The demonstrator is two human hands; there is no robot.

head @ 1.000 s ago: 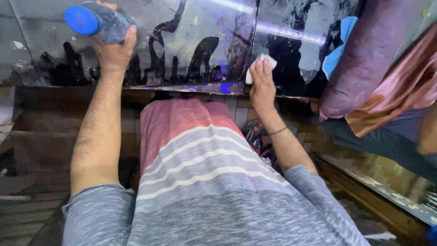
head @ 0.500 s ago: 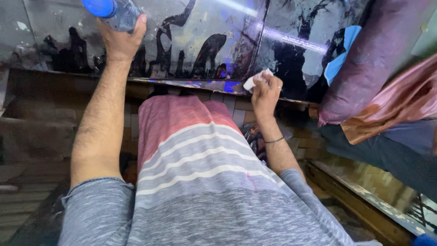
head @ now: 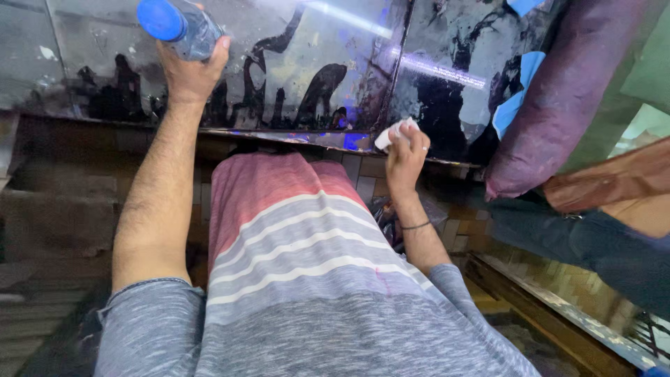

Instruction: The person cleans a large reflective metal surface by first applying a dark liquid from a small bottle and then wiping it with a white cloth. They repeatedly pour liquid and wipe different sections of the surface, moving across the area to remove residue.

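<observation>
My left hand (head: 192, 70) grips a clear plastic bottle (head: 185, 31) with a blue cap, held up over a dark glossy counter (head: 300, 63). My right hand (head: 406, 150) is closed on a small white wad of cloth or tissue (head: 389, 134), pressed near the counter's front edge. Blue light reflects off the counter's wet-looking surface between my two hands. My striped red, white and grey shirt (head: 300, 258) fills the lower middle of the view.
A person in a purple sleeve (head: 565, 98) and brown cloth (head: 607, 181) stands close at the right. Below the counter edge are brick-like tiles (head: 363, 178), and a metal-edged ledge (head: 558, 307) runs at the lower right.
My right hand with the white wad has slid toward me along the counter, to its front edge. My left hand keeps the bottle raised over the counter at the left.
</observation>
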